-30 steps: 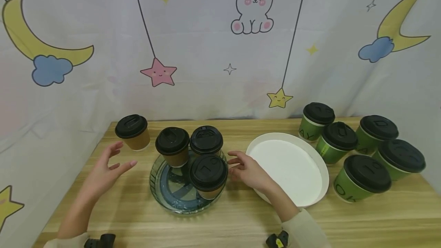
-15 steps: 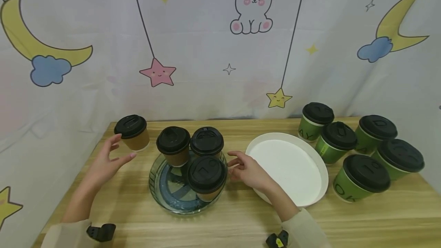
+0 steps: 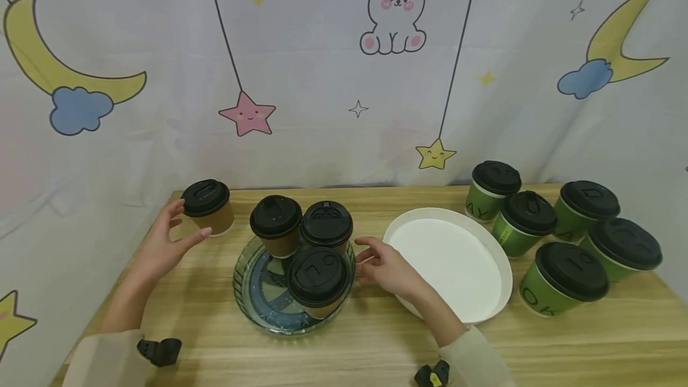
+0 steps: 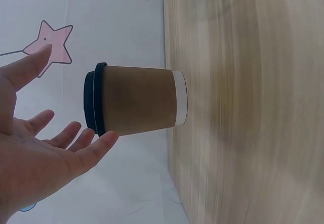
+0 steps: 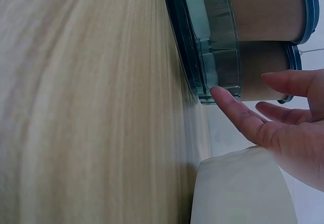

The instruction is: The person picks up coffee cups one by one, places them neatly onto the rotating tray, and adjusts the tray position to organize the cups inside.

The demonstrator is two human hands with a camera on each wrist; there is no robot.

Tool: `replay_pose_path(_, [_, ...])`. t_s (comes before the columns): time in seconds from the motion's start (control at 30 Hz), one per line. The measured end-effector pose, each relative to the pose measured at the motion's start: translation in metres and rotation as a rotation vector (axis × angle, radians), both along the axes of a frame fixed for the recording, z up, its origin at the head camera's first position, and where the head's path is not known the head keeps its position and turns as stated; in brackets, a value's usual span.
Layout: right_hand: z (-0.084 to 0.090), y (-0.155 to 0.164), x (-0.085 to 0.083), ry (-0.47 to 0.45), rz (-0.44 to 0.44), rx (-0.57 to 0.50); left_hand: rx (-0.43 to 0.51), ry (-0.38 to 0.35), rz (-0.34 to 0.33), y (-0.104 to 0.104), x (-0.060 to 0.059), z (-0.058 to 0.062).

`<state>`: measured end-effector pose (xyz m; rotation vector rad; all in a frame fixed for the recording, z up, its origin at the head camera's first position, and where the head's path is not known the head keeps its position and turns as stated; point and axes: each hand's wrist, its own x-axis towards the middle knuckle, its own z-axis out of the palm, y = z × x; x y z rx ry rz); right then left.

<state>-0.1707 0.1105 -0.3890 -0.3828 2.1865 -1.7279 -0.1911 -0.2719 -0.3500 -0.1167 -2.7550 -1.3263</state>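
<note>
My left hand is spread beside a brown paper cup with a black lid at the table's back left. In the left wrist view the cup stands beyond the parted thumb and fingers, fingertips right at its lid edge. A clear glass dish sits at the centre, bearing three brown cups with black lids: one at back left, one at back right, one in front. My right hand has loosely bent fingers at the dish's right side; in the right wrist view a fingertip overlaps the glass wall.
A round white tray lies right of the dish, below my right forearm. Several green cups with black lids are grouped at the table's right. A white cloth with cartoon drawings hangs behind the wooden table.
My left hand has moved forward and slightly right, closer to the lone brown cup. The cups on the dish have shifted clockwise, the front one leftward. My right hand has stayed put.
</note>
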Motion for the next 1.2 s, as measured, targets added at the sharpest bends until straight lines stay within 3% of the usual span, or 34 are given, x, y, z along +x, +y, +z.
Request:
replay_pose_path(0.37, [-0.002, 0.002, 0.001, 0.005, -0.006, 0.0, 0.023, -0.032, 0.003, 0.0, -0.009, 0.002])
replay_pose_path(0.67, [0.0, 0.004, 0.001, 0.003, -0.005, 0.005, 0.043, 0.015, -0.009, -0.004, -0.019, 0.002])
replay_pose_path(1.2, [0.001, 0.001, 0.0, 0.009, 0.01, 0.02, 0.017, -0.033, 0.02, -0.006, -0.031, -0.001])
